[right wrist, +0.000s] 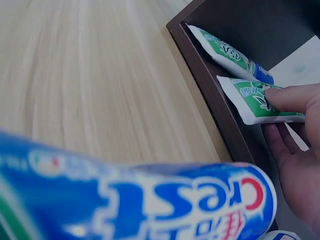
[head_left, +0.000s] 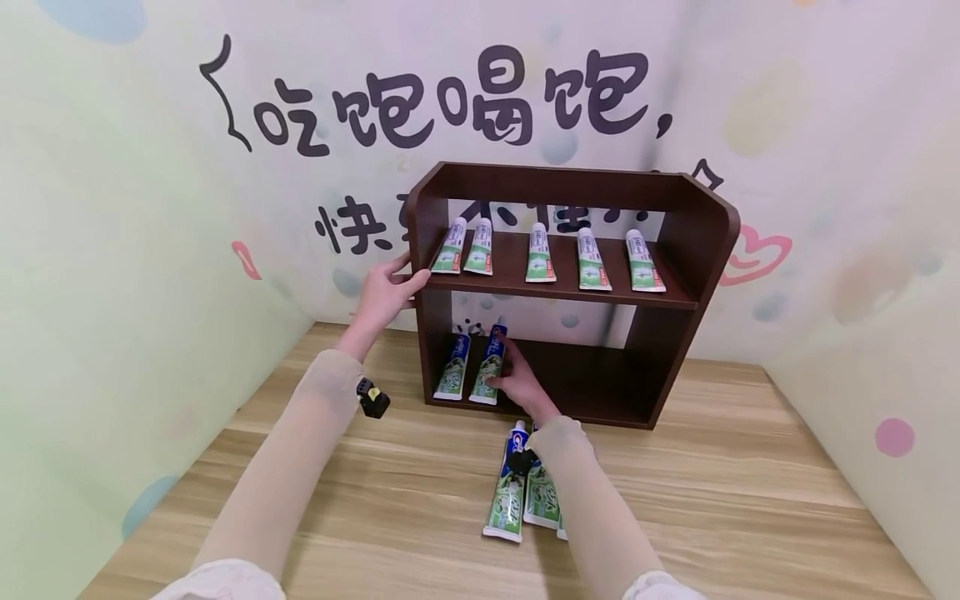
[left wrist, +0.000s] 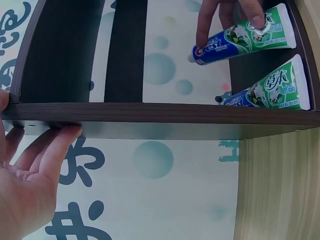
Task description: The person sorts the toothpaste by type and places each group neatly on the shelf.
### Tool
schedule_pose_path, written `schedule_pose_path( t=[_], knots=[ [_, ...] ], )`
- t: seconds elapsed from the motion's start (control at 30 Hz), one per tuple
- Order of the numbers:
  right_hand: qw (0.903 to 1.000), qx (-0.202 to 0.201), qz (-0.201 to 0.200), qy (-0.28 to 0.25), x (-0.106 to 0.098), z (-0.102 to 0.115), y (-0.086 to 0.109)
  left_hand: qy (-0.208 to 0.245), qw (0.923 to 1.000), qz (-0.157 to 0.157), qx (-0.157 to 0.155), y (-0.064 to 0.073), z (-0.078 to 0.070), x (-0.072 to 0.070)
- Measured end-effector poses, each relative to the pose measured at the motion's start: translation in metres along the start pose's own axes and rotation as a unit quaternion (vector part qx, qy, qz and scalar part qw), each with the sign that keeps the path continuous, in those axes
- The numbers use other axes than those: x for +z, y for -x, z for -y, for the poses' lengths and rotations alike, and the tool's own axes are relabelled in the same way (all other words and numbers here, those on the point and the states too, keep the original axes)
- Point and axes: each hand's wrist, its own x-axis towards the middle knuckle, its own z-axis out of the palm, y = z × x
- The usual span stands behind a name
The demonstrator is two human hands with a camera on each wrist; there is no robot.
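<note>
My right hand (head_left: pixel 522 387) holds a blue and green toothpaste tube (head_left: pixel 496 343) on the lower level of a dark brown two-level shelf (head_left: pixel 592 296). In the right wrist view its thumb lies on the tube's green part, with other fingers underneath. A matching toothpaste tube (left wrist: pixel 280 84) leans beside it, nearer the left side panel. My left hand (head_left: pixel 381 298) grips that side panel at mid-height. In the left wrist view, its thumb is at the panel's edge, partly cut off, and its fingertips (left wrist: pixel 70 132) touch the outer face.
Several white and green toothpaste tubes (head_left: pixel 540 254) lean in a row on the upper level. More blue and green tubes (head_left: pixel 506 492) lie on the wooden table (head_left: pixel 390 492) before the shelf, partly hidden by my right forearm. A printed wall (head_left: pixel 225 208) stands behind.
</note>
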Motion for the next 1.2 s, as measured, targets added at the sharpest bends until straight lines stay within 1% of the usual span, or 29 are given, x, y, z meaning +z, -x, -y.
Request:
schedule_pose_path(
  t=[0.23,0.33,0.47,0.6,0.77,0.93,1.2],
  knots=[
    [0.9991,0.006,0.028,0.030,-0.002,-0.003,0.001,-0.006,0.9999,0.000,0.009,0.000,0.001,-0.001],
    [0.9981,0.016,0.035,0.049,-0.004,-0.004,0.004,-0.002,0.9999,-0.002,0.010,0.000,0.001,0.000],
    [0.9971,0.022,0.042,0.059,-0.004,-0.005,0.009,0.011,0.9999,-0.002,0.005,0.001,0.000,0.001],
    [0.9970,0.017,0.039,0.065,-0.003,-0.005,0.012,0.021,0.9998,-0.002,-0.003,0.003,-0.001,0.002],
    [0.9959,0.014,0.039,0.080,-0.002,-0.006,0.011,0.022,0.9997,-0.010,-0.010,0.003,-0.001,0.004],
    [0.9958,0.013,0.028,0.086,-0.002,-0.007,0.011,0.015,0.9997,-0.016,-0.003,0.002,0.001,0.006],
    [0.9943,0.020,0.031,0.100,0.001,-0.003,0.014,0.007,0.9997,-0.024,-0.006,0.004,0.001,0.004]
  ],
)
